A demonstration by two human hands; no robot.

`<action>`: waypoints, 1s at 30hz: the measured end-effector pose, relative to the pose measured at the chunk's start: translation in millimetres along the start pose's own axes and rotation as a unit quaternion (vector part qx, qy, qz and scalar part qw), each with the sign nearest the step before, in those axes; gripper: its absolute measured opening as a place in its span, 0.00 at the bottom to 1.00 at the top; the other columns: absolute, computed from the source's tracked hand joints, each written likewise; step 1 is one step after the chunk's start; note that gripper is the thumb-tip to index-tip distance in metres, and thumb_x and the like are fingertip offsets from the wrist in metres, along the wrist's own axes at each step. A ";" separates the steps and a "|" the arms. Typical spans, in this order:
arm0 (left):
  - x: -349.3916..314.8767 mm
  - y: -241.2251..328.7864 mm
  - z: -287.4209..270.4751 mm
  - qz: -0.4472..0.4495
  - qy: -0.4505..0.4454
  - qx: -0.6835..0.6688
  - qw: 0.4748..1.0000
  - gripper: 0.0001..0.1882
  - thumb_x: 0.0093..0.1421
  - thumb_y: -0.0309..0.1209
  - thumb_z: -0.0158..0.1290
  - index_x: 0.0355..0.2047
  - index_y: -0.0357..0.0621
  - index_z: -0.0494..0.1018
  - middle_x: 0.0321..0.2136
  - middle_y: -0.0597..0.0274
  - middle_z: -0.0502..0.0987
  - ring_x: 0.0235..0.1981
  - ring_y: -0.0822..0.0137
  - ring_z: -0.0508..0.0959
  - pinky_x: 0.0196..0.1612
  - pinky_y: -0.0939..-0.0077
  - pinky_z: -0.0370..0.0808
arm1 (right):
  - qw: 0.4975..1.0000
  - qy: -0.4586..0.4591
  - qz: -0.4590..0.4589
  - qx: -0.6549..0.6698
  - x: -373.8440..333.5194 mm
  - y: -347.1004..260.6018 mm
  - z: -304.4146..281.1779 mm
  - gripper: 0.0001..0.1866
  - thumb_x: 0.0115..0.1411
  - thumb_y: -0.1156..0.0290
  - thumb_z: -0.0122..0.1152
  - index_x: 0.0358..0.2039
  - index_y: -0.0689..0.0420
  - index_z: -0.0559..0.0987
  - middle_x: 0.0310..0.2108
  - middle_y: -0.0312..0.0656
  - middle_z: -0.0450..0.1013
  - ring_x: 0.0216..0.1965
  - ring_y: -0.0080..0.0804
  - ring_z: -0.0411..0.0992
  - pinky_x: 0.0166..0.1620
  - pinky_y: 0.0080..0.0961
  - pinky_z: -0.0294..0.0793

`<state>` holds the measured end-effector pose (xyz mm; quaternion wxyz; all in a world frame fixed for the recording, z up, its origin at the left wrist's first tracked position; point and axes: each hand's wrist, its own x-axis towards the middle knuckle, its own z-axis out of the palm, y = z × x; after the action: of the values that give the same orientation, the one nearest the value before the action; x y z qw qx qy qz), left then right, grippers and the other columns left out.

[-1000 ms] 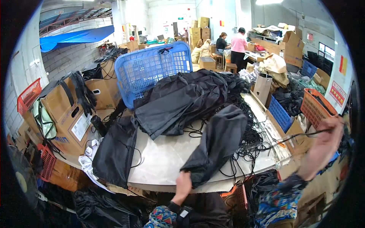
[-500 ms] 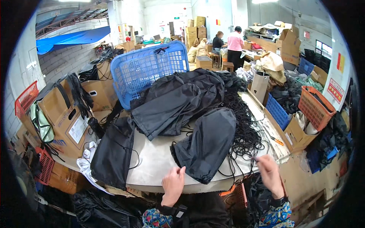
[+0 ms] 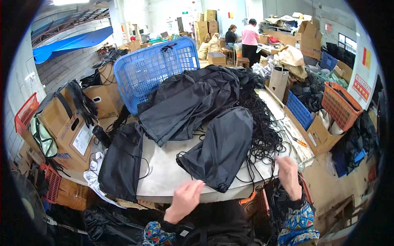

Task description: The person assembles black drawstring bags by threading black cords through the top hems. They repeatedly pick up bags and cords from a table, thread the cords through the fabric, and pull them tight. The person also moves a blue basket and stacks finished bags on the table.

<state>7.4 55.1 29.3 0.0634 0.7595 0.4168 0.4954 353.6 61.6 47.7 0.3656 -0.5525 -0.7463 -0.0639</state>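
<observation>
A black drawstring bag (image 3: 223,149) lies on the pale worktable (image 3: 162,168) in front of me, its gathered mouth toward the near edge. My left hand (image 3: 184,201) is just off that edge, thumb and fingers pinched together; anything between them is too small to make out. Over the right part of the edge my right hand (image 3: 289,178) is closed, its fingertips pinching a black cord by the tangled black cords (image 3: 266,139). Another black bag (image 3: 121,162) hangs partly over the edge on the left. Behind them rises a heap of black bags (image 3: 193,98).
A blue plastic basket (image 3: 154,67) leans behind the heap. Cardboard boxes (image 3: 69,131) stand on the left. An orange-handled cutter (image 3: 299,142) lies on the table's right side, near an orange crate (image 3: 342,108) and a blue crate (image 3: 299,110). Two people are at a far table.
My left hand has moved slightly left and down, and my right hand slightly up. The near bag's mouth side has shifted a little left. My view has also shifted slightly.
</observation>
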 end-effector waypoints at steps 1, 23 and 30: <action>-2.0 -3.9 -7.9 0.005 0.010 0.039 0.999 0.03 0.55 0.22 0.56 0.30 0.35 0.75 0.22 0.52 0.74 0.23 0.56 0.75 0.27 0.69 0.71 | 0.997 0.053 0.023 -0.059 -0.4 13.3 7.5 0.16 0.53 0.85 0.50 0.42 0.60 0.76 0.30 0.49 0.71 0.28 0.48 0.72 0.29 0.37 0.71; 4.0 -110.1 13.7 -0.069 -0.038 0.144 0.986 0.22 0.41 0.15 0.48 0.40 0.41 0.70 0.34 0.50 0.74 0.35 0.45 0.75 0.36 0.57 0.72 | 0.971 -0.164 -0.171 -0.043 -19.6 -79.0 115.8 0.26 0.48 0.63 0.62 0.47 0.58 0.70 0.33 0.36 0.65 0.36 0.31 0.68 0.28 0.25 0.71; -46.3 -100.2 -32.5 -0.191 0.032 0.226 0.955 0.20 0.42 0.15 0.48 0.38 0.43 0.73 0.26 0.45 0.76 0.29 0.45 0.75 0.33 0.58 0.70 | 0.980 -0.147 -0.088 0.099 -33.1 -54.5 116.1 0.08 0.53 0.71 0.57 0.34 0.58 0.74 0.31 0.42 0.66 0.25 0.41 0.72 0.25 0.35 0.71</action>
<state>-83.5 77.2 -37.8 -0.0299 0.6439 0.6572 0.3907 255.0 73.1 -40.0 0.2979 -0.4490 -0.8403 0.0599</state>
